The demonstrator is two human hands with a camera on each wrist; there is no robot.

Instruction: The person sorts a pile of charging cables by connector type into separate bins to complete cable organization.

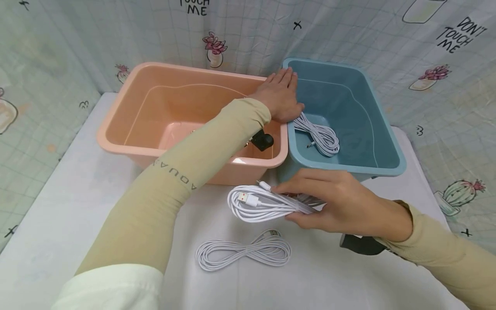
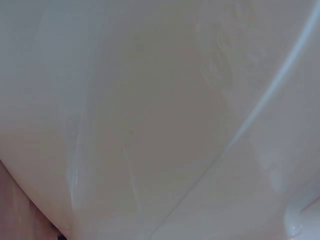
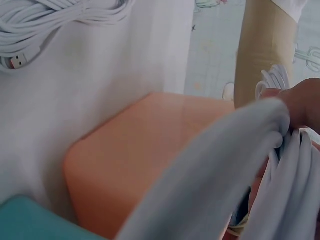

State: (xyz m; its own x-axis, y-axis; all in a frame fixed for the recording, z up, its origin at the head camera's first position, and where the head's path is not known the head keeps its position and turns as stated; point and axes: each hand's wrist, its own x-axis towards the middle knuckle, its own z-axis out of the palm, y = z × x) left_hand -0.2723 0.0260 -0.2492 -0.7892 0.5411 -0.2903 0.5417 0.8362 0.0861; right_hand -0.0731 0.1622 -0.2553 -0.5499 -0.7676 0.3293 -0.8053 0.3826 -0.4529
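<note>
My right hand (image 1: 341,204) grips a coiled white USB cable (image 1: 267,209) in front of the two bins, its metal plug facing up on the left end of the bundle. In the right wrist view the held cable's loops (image 3: 292,185) loom close and blurred. My left hand (image 1: 280,94) lies with fingers extended across the adjoining rims of the peach bin (image 1: 178,74) and the blue bin (image 1: 329,69). One coiled white cable (image 1: 320,135) lies inside the blue bin. Another, tied in a figure eight, the white cable (image 1: 244,253), rests on the table below my right hand.
The white-covered table (image 1: 186,284) bears both bins side by side. Behind them hangs a printed curtain (image 1: 248,38). Part of the peach bin's inside is hidden by my left sleeve (image 1: 174,172). A black wrist device (image 1: 262,140) hangs under that wrist, within the bin.
</note>
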